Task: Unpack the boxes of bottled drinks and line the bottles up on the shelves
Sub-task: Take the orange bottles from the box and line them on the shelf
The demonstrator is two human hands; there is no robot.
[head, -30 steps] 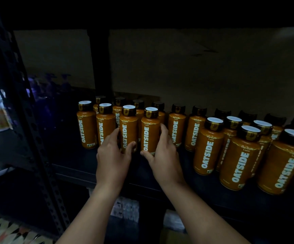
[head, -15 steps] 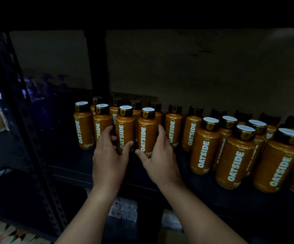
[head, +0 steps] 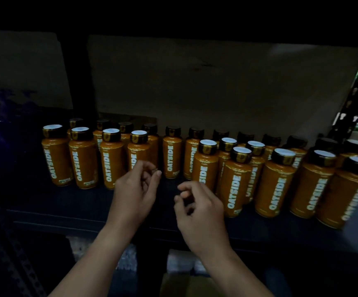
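Note:
Several orange Oatside bottles with black caps stand upright on a dark shelf [head: 88, 213]. At the left, a front row of bottles [head: 83, 159] stands before a back row [head: 172, 155] that runs right. A looser cluster of bottles [head: 235, 183] fills the right side. My left hand [head: 134, 194] hovers just in front of the left group's rightmost front bottle [head: 138, 151], fingers loosely curled, holding nothing. My right hand [head: 199, 209] hangs over the shelf beside the nearest bottle of the cluster, fingers loosely curled and empty.
A black slotted upright [head: 353, 99] stands at the right and a dark post [head: 77, 82] at the back left. Cardboard backing [head: 216, 88] lines the rear. Pale packages [head: 128, 258] lie on the level below. Bare shelf shows between the two bottle groups.
Both hands have let go of the front bottles at the left and pulled back toward me, drifting right. The view has shifted right, so more of the right cluster shows.

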